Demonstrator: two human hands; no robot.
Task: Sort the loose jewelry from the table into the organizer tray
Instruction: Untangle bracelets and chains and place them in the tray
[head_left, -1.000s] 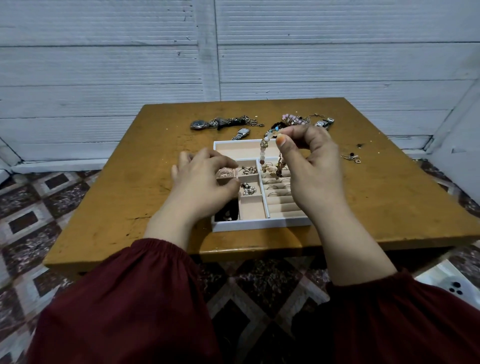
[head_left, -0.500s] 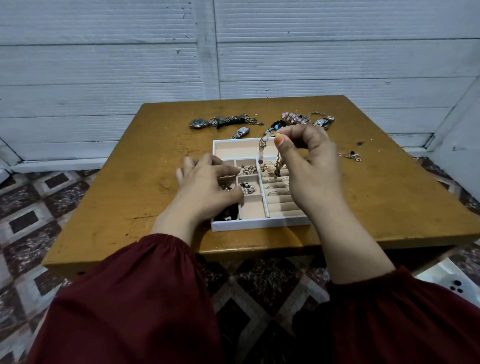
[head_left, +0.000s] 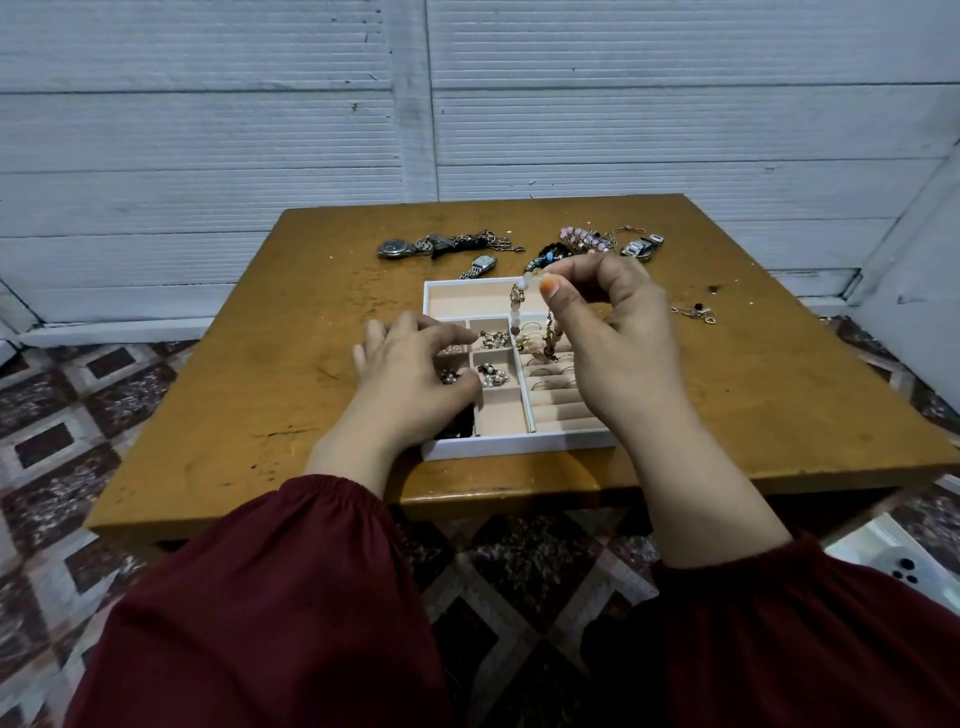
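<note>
Reaching out from two dark red sleeves (head_left: 270, 597), the person's hands are over a small brown table (head_left: 249, 374). Under the sleeves is a floor (head_left: 62, 395) with brown and white tiles. A white thing (head_left: 893, 561) with black dots lies on the floor at the right.

A white tray (head_left: 519, 446) sits on the table, near the front edge. It has little boxes on its left side and soft rolls on its right side. Some boxes have small shiny bits in them, and rings sit between the rolls.

The left hand (head_left: 415, 374) lies over the left boxes with its fingers bent down into them. I cannot tell if it holds anything.

The right hand (head_left: 618, 343) is up above the right side of the tray. Its thumb and first finger pinch the top of a bead string (head_left: 516, 317). The string hangs down, and its low end is in the tray by the rings.

A small earring (head_left: 693, 313) lies on the table, right of the tray.

Behind the tray more things lie loose in a row. A round watch (head_left: 397, 248) is on the left, with a small square watch (head_left: 480, 265) nearer the tray. Pink beads (head_left: 582, 239) and a silver watch (head_left: 641, 248) are on the right.

A white wall (head_left: 311, 130) stands behind the table.
</note>
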